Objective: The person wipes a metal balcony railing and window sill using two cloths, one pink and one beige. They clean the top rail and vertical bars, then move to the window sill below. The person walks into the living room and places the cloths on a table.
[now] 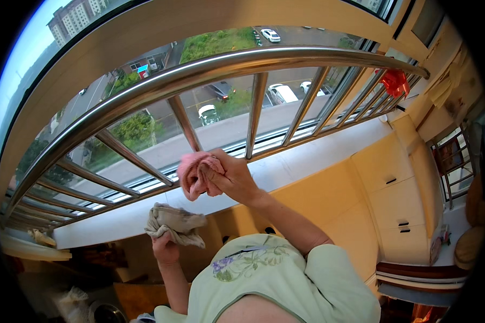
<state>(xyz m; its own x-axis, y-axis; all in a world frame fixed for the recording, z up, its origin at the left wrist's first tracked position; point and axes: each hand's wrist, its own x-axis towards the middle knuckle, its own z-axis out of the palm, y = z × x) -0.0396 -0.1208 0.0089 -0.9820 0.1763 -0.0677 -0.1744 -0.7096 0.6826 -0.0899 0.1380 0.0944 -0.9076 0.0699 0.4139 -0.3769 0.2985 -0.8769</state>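
Note:
My right hand (236,177) is closed on a bunched pink cloth (198,173), in front of the lower part of the metal window railing (252,117). Whether the cloth touches a bar, I cannot tell. Lower and to the left, my left hand (165,248) grips a crumpled grey-beige cloth (173,222), which hangs over the fingers near the edge of the white window sill (129,228). The railing has a thick curved top rail and several upright bars, with window glass behind them.
A red ribbon bow (394,82) is tied to the railing at the right. Cabinets with dark handles (396,202) stand at the right. Toward the lower left is a round appliance door (107,313). Parked cars and greenery show far below, outside the window.

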